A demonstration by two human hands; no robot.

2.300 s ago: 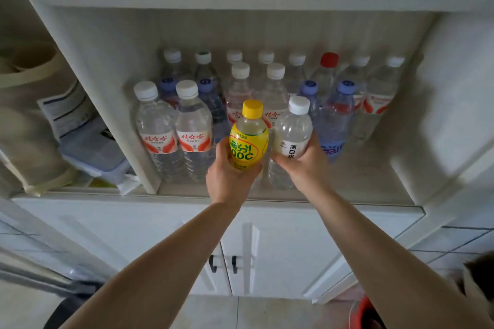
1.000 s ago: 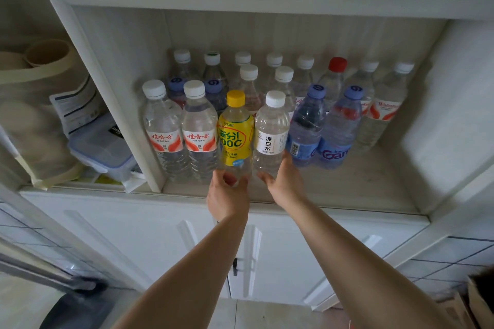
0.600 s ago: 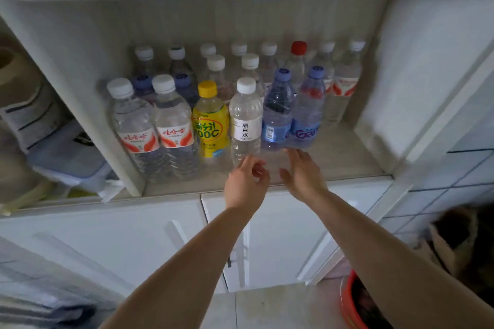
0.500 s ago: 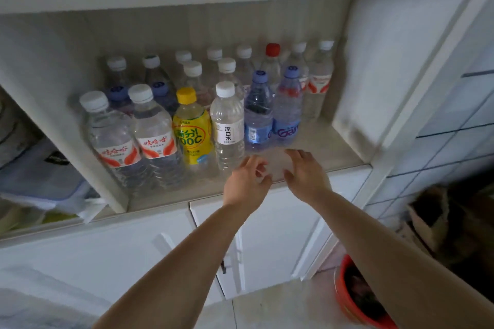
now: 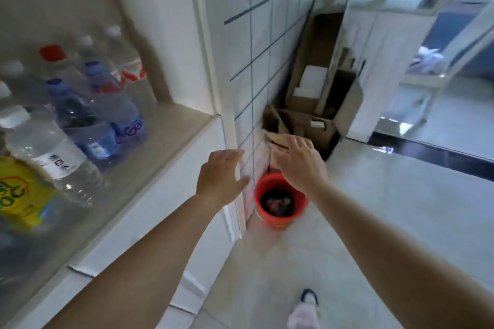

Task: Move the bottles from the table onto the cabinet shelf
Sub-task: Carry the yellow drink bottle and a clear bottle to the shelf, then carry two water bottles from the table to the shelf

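Note:
The cabinet shelf point(image 5: 171, 125) fills the left of the view and holds several bottles. At its front stand a yellow-labelled bottle point(image 5: 18, 195), a clear white-capped bottle point(image 5: 50, 152) and two blue bottles point(image 5: 88, 125). A red-capped bottle point(image 5: 53, 56) stands further back. My left hand point(image 5: 219, 176) is empty with relaxed fingers, off the shelf's right end in front of the cabinet edge. My right hand point(image 5: 302, 163) is also empty with fingers spread, held out over the floor. No table is in view.
A red bucket point(image 5: 279, 200) with dark contents sits on the floor by the tiled wall point(image 5: 256, 61). Flattened cardboard boxes point(image 5: 315, 104) lean in the corner behind it. A glass door point(image 5: 441, 75) lies at the right. My foot point(image 5: 306, 312) shows at the bottom.
Both hands set the yellow and clear bottles on the shelf, let go and drew back empty. The view has swung right, away from the shelf toward the floor and corner.

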